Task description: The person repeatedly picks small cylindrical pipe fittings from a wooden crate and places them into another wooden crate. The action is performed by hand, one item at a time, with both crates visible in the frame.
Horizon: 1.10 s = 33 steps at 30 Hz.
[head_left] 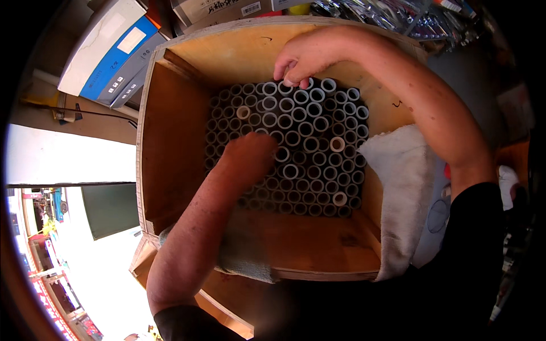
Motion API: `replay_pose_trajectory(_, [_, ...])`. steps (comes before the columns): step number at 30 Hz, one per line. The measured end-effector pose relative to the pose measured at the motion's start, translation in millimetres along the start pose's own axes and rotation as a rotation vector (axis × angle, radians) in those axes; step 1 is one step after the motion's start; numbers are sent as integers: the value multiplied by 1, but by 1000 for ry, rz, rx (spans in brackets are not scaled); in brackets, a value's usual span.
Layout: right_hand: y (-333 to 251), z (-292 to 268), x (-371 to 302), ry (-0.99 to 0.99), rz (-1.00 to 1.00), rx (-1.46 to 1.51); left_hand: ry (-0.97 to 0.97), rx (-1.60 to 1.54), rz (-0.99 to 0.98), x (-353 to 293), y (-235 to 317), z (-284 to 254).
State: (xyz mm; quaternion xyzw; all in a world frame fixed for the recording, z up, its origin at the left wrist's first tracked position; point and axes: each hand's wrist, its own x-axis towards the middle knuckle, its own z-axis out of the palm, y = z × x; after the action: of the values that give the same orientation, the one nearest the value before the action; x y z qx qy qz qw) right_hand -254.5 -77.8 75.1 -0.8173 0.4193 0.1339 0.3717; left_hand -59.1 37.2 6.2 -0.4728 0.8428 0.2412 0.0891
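Note:
Grey-white tubes (300, 186) stand on end in rows inside a deep wooden box (324, 238), their round open ends facing up. A few show paler rims, such as a white-rimmed tube (339, 199) at the near right. My right hand (298, 61) reaches over the right side to the far row. Its fingers are curled and closed at the tube tops, and what they pinch is hidden. Over the left-middle tubes is my left hand (250, 156), knuckles up and slightly blurred. Its fingers point down out of sight.
A pale cloth (398, 187) drapes over the box's right wall, and another cloth (244, 267) lies on the near edge. Blue-and-white cartons (114, 57) stand at the far left. Packaged items (387, 17) lie beyond the far wall.

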Motion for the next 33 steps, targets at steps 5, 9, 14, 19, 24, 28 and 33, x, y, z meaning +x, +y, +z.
replay_pose_trajectory(5, [0, 0, 3, 0, -23, 19, 8, 31, -6, 0, 0, -2])
replay_pose_trajectory(9, [0, -2, 2, -21, -33, 5, 92, -37, 135, -3, -2, 0])
replay_pose_trajectory(14, [1, -4, 8, -45, -43, 32, 114, -167, 209, -1, -3, -2])
replay_pose_trajectory(19, [4, -6, 15, -68, -13, -8, 110, -210, 167, -1, 4, -14])
replay_pose_trajectory(24, [12, -4, 28, -70, 4, 16, 41, -206, 147, 0, 10, -13])
replay_pose_trajectory(28, [4, -9, 14, -70, -27, 28, 7, -102, 240, 0, 14, -8])
replay_pose_trajectory(33, [6, -7, 23, -97, -38, 40, -51, 65, 203, 2, 25, 7])
